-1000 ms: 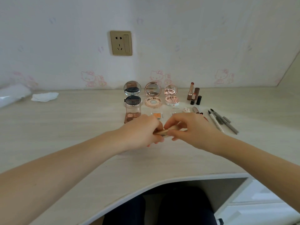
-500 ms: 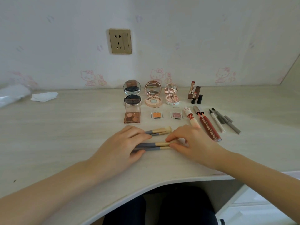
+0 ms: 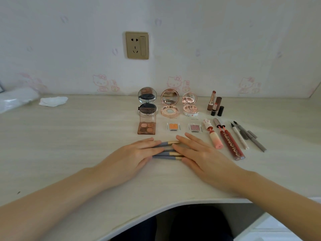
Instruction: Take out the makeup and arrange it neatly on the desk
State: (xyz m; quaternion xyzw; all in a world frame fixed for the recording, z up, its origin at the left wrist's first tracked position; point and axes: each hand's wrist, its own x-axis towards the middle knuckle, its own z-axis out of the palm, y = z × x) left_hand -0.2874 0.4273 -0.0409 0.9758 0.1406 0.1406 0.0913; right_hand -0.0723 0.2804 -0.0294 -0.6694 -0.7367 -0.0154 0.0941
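Pale desk (image 3: 69, 145), mid-frame: my left hand (image 3: 132, 157) and right hand (image 3: 205, 155) lie flat, fingers straight, pressing the brushes (image 3: 166, 151) between them. Above: eyeshadow palette (image 3: 146, 127), three open compacts (image 3: 169, 103). Right: lipsticks (image 3: 215, 105), lip glosses (image 3: 231, 144), liner pens (image 3: 248, 135).

Occluded, cropped and illegible items at the surface

The left hand (image 3: 133, 158) and right hand (image 3: 202, 154) are lying flat over the makeup brushes (image 3: 167, 151), covering both ends, so the bristle heads and the brush count are not showing; only blue-grey and gold mid-sections are appearing between the fingers. Both forearms are running out of the bottom corners. The white plastic bag (image 3: 16, 100) is being cut by the left edge. The surface (image 3: 69, 153) is continuing past both sides. Print under the compacts (image 3: 169, 103) is reading too small. The lettering on the red lip gloss tube (image 3: 232, 145) is only partly legible.
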